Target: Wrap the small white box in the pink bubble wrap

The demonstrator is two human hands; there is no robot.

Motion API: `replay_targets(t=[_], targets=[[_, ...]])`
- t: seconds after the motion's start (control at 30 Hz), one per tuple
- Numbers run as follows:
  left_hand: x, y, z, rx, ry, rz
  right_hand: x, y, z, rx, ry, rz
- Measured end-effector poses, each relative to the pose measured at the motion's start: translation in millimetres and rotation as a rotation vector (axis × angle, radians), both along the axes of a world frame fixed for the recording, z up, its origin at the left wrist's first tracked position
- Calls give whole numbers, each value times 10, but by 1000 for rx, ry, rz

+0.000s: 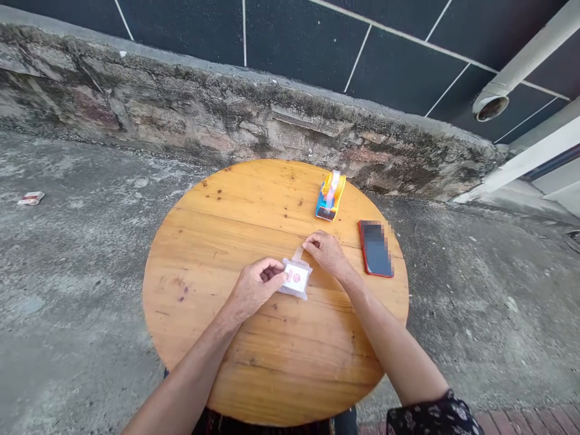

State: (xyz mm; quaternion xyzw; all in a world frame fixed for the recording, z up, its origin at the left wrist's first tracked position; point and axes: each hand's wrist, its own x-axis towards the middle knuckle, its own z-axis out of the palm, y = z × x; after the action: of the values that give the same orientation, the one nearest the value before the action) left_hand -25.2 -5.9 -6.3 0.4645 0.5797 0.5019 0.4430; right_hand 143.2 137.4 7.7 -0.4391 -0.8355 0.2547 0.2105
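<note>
1. Far left, a small crumpled box [31, 198] lies on the ground [67, 272].
2. The left hand [258, 284], fingers curled, pinches the left edge of a wrapped packet [296, 280].
3. This packet lies mid-table on the round wooden table [194, 326], a clear strip [298, 254] reaching from its far edge.
4. The right hand [326, 252] pinches the strip's far end.
5. Beyond stands a tape dispenser [327, 212].
6. Right, a red-edged phone [376, 251].

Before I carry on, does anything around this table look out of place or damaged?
A crumpled-looking red-and-white pack lies on the concrete ground left of the table, apart from everything else, like litter. Dark spots also mark the tabletop, perhaps old stains. Nothing looks spilled around the wrapped packet.
</note>
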Motion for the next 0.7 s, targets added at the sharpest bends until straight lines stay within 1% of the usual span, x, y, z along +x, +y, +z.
replay_targets(t=[0.1, 0.2, 0.3, 0.37, 0.4, 0.47, 0.6, 0.7], targets=[[-4, 1, -2, 1, -14, -5, 49, -16, 80, 8, 51, -27], [-6, 2, -7, -1, -29, -15, 206, -157, 197, -20, 118, -27], [-3, -1, -6, 2, -42, -14, 379, -392, 251, -175, 199, 0], [0, -4, -1, 3, -33, -7, 442, -553, 231, -256, 215, 18], [0, -5, 3, 1, -23, -2, 453, -627, 210, -274, 221, 22], [0, -1, 9, 1, -9, 4, 440, -759, 166, -246, 216, 31], [-5, 11, 19, 6, -20, 3, 347, -949, 139, -33, 134, 57], [-4, 7, 42, -4, -22, 9, 283, -1019, 162, 34, 19, 85]])
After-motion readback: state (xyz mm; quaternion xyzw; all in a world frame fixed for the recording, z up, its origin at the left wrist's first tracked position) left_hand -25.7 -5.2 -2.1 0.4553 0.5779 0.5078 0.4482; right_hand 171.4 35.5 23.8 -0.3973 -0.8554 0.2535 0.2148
